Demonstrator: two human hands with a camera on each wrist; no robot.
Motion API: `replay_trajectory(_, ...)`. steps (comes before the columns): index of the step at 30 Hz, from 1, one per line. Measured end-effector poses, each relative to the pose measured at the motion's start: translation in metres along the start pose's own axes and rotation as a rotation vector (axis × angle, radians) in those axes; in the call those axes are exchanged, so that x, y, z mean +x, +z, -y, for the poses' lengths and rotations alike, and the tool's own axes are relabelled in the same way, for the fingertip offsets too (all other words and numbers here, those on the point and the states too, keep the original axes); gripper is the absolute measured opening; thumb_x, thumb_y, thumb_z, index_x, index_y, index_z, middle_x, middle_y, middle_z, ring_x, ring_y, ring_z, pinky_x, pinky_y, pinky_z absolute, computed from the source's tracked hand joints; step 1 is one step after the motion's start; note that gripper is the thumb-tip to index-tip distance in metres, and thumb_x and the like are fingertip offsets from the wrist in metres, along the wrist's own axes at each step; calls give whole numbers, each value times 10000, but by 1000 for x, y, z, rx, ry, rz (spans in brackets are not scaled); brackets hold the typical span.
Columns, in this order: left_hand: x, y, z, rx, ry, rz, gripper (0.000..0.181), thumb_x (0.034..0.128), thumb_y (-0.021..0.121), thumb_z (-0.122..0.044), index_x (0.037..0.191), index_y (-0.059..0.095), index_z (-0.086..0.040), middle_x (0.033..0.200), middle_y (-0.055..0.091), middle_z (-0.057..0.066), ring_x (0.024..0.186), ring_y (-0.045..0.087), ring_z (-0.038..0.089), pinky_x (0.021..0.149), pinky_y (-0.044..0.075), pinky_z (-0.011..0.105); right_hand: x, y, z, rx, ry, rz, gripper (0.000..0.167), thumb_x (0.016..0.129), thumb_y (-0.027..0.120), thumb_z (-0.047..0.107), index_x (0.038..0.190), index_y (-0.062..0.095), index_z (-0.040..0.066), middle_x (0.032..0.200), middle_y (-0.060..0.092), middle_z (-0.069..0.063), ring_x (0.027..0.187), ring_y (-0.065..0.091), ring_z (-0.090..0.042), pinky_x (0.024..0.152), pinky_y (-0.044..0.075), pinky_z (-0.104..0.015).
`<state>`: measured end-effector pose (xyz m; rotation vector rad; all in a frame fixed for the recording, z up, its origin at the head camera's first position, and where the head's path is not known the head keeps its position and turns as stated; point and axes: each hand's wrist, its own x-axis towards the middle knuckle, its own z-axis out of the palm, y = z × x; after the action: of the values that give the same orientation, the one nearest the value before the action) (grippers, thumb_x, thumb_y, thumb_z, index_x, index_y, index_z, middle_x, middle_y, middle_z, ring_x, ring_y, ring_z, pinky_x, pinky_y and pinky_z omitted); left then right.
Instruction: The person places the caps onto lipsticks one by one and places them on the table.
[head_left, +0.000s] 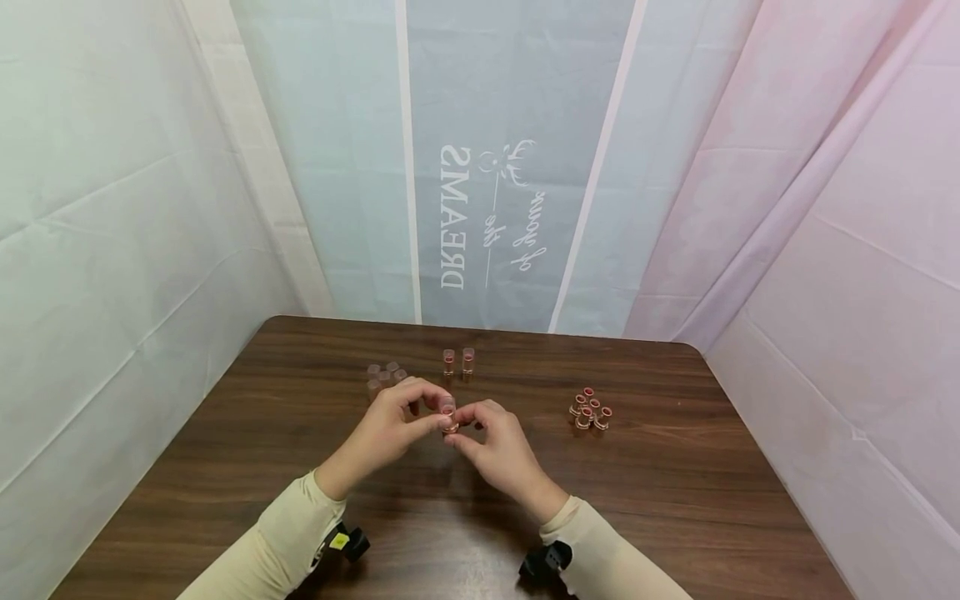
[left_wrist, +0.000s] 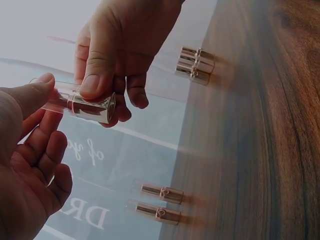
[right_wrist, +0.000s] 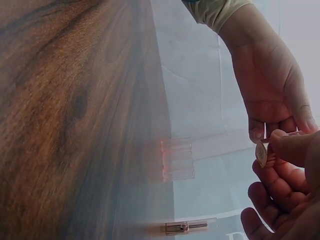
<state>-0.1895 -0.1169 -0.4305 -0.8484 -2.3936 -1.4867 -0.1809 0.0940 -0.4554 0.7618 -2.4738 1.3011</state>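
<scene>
Over the middle of the table, both hands hold one gold lipstick tube point(left_wrist: 92, 109) with a clear cap over its red end. My left hand point(head_left: 393, 425) pinches the clear cap point(left_wrist: 60, 95) between thumb and fingers. My right hand point(head_left: 501, 448) grips the gold base point(right_wrist: 261, 154) with thumb and fingertips. In the left wrist view the tube lies almost sideways, the cap's edge meeting the gold part; whether it is fully seated I cannot tell. Two capped lipsticks point(head_left: 468, 364) stand upright just beyond the hands.
Several uncapped lipsticks point(head_left: 585, 419) stand grouped on the right of the brown wooden table point(head_left: 675, 500). Several clear caps point(head_left: 374, 372) stand at the left, partly behind the left hand. A printed curtain point(head_left: 517, 83) hangs behind the table's far edge.
</scene>
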Motion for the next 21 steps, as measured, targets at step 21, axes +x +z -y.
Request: replay_trajectory(21,7,-12,9,189,-40,-20,301,843,851,-324,1115,744,-254,1028,692,-88,964,615,133,755,507,343,59,-36,-19,-100,71,-31,185,858,849,207,979,716,160,981,700,16,993,662,-210,903,543,-441)
